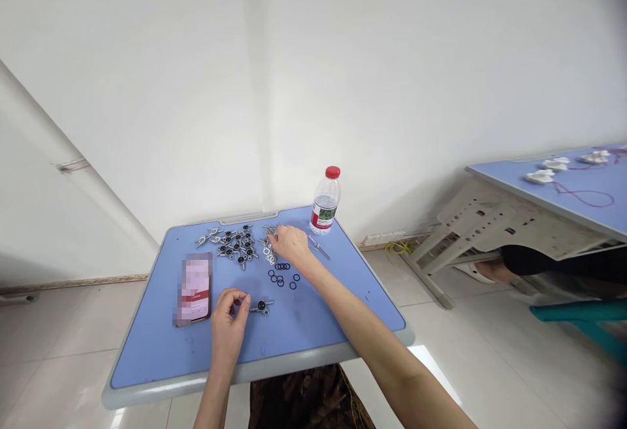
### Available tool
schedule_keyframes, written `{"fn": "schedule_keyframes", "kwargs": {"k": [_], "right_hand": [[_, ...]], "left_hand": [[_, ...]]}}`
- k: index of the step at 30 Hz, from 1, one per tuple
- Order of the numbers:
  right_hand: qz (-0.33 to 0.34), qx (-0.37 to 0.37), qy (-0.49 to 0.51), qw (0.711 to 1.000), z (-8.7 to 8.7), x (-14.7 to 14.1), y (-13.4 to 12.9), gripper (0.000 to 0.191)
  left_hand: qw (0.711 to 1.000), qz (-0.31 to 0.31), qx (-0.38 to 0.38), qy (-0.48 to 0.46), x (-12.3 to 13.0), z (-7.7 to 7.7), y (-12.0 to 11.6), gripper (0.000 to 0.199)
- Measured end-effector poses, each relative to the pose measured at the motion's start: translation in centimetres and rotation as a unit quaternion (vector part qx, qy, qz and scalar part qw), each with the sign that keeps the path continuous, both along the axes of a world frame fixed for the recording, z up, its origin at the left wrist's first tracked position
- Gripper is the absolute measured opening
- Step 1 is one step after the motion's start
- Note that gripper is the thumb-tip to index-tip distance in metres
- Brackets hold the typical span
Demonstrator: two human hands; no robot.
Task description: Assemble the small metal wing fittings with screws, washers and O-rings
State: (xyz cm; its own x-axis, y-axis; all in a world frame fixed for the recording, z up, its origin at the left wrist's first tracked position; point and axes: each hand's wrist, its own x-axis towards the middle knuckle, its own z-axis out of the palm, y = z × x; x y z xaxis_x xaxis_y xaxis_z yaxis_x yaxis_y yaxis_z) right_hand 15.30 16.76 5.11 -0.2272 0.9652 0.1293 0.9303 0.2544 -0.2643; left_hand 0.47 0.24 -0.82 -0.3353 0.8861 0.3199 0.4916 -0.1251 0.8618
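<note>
My left hand (229, 319) rests on the blue desktop (147, 350), its fingertips at the end of a small metal part with a black ring (261, 307). My right hand (290, 245) reaches across the desk, its fingers at the edge of a loose heap of small metal parts (235, 246). Just below those fingers lie small white rings (268, 256). Several black O-rings (281, 277) are scattered nearer me. A thin metal rod (319, 247) lies beyond my right hand.
A phone with a blurred screen (196, 288) lies at the desk's left. A red-capped water bottle (325, 202) stands at the far edge. To the right, another blue desk (578, 187) holds white items and a purple cord, with a person's leg (539, 260) beneath it.
</note>
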Motion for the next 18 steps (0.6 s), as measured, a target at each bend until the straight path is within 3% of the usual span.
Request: {"fn": "schedule_keyframes", "kwargs": {"k": [5, 10, 14, 18], "right_hand": [[-0.007, -0.029, -0.03, 0.999, -0.1, -1.2, 0.4, 0.026], [-0.002, -0.024, -0.034, 0.999, 1.7, -0.2, -0.5, 0.026], [0.047, -0.006, -0.019, 0.999, 3.0, 2.1, -3.4, 0.026], [0.152, -0.028, -0.001, 0.988, 2.0, 3.6, -7.8, 0.017]], "left_hand": [[1.0, 0.003, 0.001, 0.013, 0.1, 0.0, 0.1, 0.022], [1.0, 0.005, -0.001, 0.021, 0.0, 0.3, -0.1, 0.017], [0.999, -0.04, -0.002, 0.036, 0.3, 0.7, -0.5, 0.015], [0.984, -0.135, -0.032, 0.11, 1.1, 1.0, -0.7, 0.035]]}}
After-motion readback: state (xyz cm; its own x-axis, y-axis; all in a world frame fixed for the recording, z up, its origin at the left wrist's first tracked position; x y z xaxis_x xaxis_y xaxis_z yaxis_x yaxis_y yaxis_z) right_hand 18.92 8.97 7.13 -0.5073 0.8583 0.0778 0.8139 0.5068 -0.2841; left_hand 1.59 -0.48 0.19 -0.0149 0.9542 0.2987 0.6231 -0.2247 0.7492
